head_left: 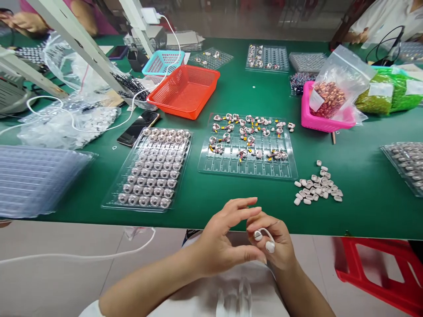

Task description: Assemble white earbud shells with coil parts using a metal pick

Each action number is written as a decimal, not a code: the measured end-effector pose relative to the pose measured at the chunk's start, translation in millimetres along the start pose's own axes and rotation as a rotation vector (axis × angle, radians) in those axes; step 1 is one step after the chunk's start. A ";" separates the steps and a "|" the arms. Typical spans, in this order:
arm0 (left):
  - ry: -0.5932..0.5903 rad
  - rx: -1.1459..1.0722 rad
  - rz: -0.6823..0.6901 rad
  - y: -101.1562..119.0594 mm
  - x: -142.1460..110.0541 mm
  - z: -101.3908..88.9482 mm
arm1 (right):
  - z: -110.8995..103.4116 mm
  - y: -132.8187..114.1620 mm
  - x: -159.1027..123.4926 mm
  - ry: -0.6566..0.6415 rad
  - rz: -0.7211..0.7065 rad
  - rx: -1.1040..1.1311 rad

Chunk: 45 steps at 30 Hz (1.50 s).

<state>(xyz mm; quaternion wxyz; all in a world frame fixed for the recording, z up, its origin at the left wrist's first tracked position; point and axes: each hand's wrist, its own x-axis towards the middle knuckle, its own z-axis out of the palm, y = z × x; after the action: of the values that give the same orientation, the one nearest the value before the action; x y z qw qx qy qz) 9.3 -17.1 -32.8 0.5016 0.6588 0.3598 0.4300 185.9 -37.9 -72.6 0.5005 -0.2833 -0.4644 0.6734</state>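
My right hand (279, 246) is closed around a small white ear-hook earpiece (264, 237), held just below the near edge of the green table (231, 97). My left hand (224, 240) rests against it with fingers spread and its thumb touching the earpiece. Ahead lies a clear tray (247, 165) with several wired earpiece parts in its far rows. To the left a second clear tray (148, 169) is full of round grey parts. A loose pile of small white caps (319, 185) lies at the right.
An orange basket (185, 90), a teal basket (162, 61) and a pink bin (322, 116) with a bag of copper coils stand farther back. A black phone (138, 127) lies left of centre. Stacked empty trays (36, 180) sit far left. Other people sit across the table. A red stool (383, 277) stands lower right.
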 end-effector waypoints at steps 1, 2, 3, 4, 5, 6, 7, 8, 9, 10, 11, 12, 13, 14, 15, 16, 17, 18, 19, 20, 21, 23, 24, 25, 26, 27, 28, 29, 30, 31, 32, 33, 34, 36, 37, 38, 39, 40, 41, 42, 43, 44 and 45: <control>0.007 -0.006 0.004 -0.2 0.6 1.9 | 1.0 2.7 -1.2 0.014 0.019 0.033; 0.017 -0.017 -0.003 0.0 1.1 3.7 | 2.0 5.1 -2.1 0.033 0.036 0.057; 0.025 -0.031 -0.018 0.3 1.4 5.4 | 2.8 7.2 -2.9 0.061 0.050 0.072; 0.030 -0.047 -0.035 0.8 1.5 7.0 | 3.5 9.1 -3.6 0.089 0.060 0.079; 0.033 -0.062 -0.050 1.3 1.3 8.4 | 4.0 10.8 -4.2 0.115 0.069 0.081; 0.031 -0.073 -0.060 1.8 1.0 9.7 | 4.4 12.4 -4.9 0.135 0.079 0.079; 0.030 -0.078 -0.064 2.2 0.6 11.0 | 4.7 13.8 -5.7 0.147 0.090 0.074; 0.030 -0.078 -0.073 2.6 0.0 12.1 | 5.0 14.9 -6.5 0.153 0.096 0.067; 0.031 -0.075 -0.081 3.0 -0.7 13.2 | 5.5 15.6 -7.3 0.158 0.097 0.057; 0.036 -0.070 -0.086 3.3 -1.4 14.4 | 6.2 15.7 -7.8 0.166 0.092 0.046; 0.045 -0.066 -0.085 3.5 -2.2 15.5 | 7.3 15.2 -7.8 0.178 0.083 0.037; 0.055 -0.064 -0.078 3.8 -3.1 16.8 | 8.8 14.1 -7.4 0.186 0.071 0.030; 0.067 -0.065 -0.068 4.0 -4.0 18.2 | 10.8 12.4 -6.4 0.192 0.056 0.026; 0.078 -0.066 -0.057 4.2 -4.9 19.6 | 13.1 10.3 -4.7 0.195 0.042 0.026; 0.089 -0.069 -0.045 4.4 -5.8 21.1 | 15.6 7.9 -2.6 0.196 0.027 0.030; 0.099 -0.074 -0.039 4.4 -6.7 22.5 | 18.2 5.6 -0.1 0.195 0.012 0.033; 0.110 -0.082 -0.036 4.4 -7.6 23.9 | 20.8 3.5 2.6 0.197 0.000 0.035; 0.123 -0.092 -0.036 4.3 -8.4 24.9 | 23.3 1.7 5.4 0.200 -0.009 0.038; 0.135 -0.107 -0.037 4.2 -9.1 25.6 | 25.7 0.3 8.1 0.203 -0.012 0.042; 0.148 -0.126 -0.042 4.0 -9.8 25.9 | 27.9 -0.7 10.7 0.207 -0.010 0.047; 0.161 -0.148 -0.054 3.8 -10.3 25.8 | 30.0 -1.3 13.2 0.212 -0.001 0.054; 0.181 -0.194 -0.096 3.4 -11.0 24.3 | 33.7 -1.5 17.7 0.231 0.028 0.082; 0.190 -0.214 -0.125 3.3 -11.0 23.3 | 35.1 -1.0 19.6 0.242 0.045 0.096; 0.201 -0.227 -0.153 3.3 -10.8 22.2 | 36.3 -0.3 21.2 0.252 0.059 0.111; 0.212 -0.235 -0.176 3.3 -10.3 21.3 | 37.1 0.7 22.5 0.260 0.070 0.126; 0.222 -0.236 -0.195 3.5 -9.7 20.6 | 37.6 1.9 23.6 0.266 0.075 0.142; 0.231 -0.230 -0.216 3.7 -8.8 20.2 | 37.9 3.2 24.4 0.274 0.074 0.162; 0.237 -0.220 -0.241 4.0 -7.9 20.1 | 37.8 4.5 24.9 0.281 0.072 0.184; 0.237 -0.209 -0.270 4.3 -6.9 20.4 | 37.7 5.7 25.2 0.288 0.072 0.206; 0.237 -0.199 -0.295 4.8 -5.9 20.8 | 37.4 6.6 25.3 0.295 0.075 0.224; 0.235 -0.191 -0.313 5.2 -5.0 21.3 | 37.0 7.3 25.3 0.299 0.074 0.238; 0.236 -0.184 -0.321 5.6 -4.1 21.9 | 36.6 7.7 25.3 0.297 0.069 0.250; 0.238 -0.178 -0.321 6.0 -3.2 22.3 | 36.2 7.9 25.4 0.290 0.061 0.261; 0.241 -0.159 -0.326 6.7 -1.3 22.4 | 35.1 7.3 26.0 0.272 0.045 0.295; 0.236 -0.150 -0.339 7.0 -0.3 22.1 | 34.5 6.7 26.7 0.265 0.045 0.316; 0.226 -0.144 -0.363 7.4 0.8 21.5 | 33.9 6.0 27.7 0.260 0.052 0.335; 0.211 -0.143 -0.391 7.7 1.9 20.6 | 33.4 5.1 28.8 0.258 0.067 0.348; 0.194 -0.144 -0.420 8.1 2.9 19.7 | 32.9 4.2 30.1 0.259 0.084 0.358; 0.178 -0.144 -0.447 8.5 3.7 18.8 | 32.6 3.4 31.4 0.264 0.102 0.359; 0.164 -0.143 -0.474 8.9 4.3 17.9 | 32.4 2.7 32.6 0.272 0.121 0.355; 0.151 -0.143 -0.495 9.1 4.8 17.2 | 32.3 2.3 33.6 0.282 0.142 0.349; 0.141 -0.143 -0.511 9.3 5.0 16.5 | 32.3 2.1 34.3 0.295 0.169 0.344; 0.133 -0.146 -0.523 9.3 5.0 15.9 | 32.2 2.3 34.6 0.307 0.191 0.341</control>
<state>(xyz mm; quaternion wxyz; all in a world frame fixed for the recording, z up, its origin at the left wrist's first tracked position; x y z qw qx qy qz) 26.3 -20.4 -24.8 0.6169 0.4762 0.5178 0.3529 146.0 -16.6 -58.7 0.5398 -0.3364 -0.2334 0.7355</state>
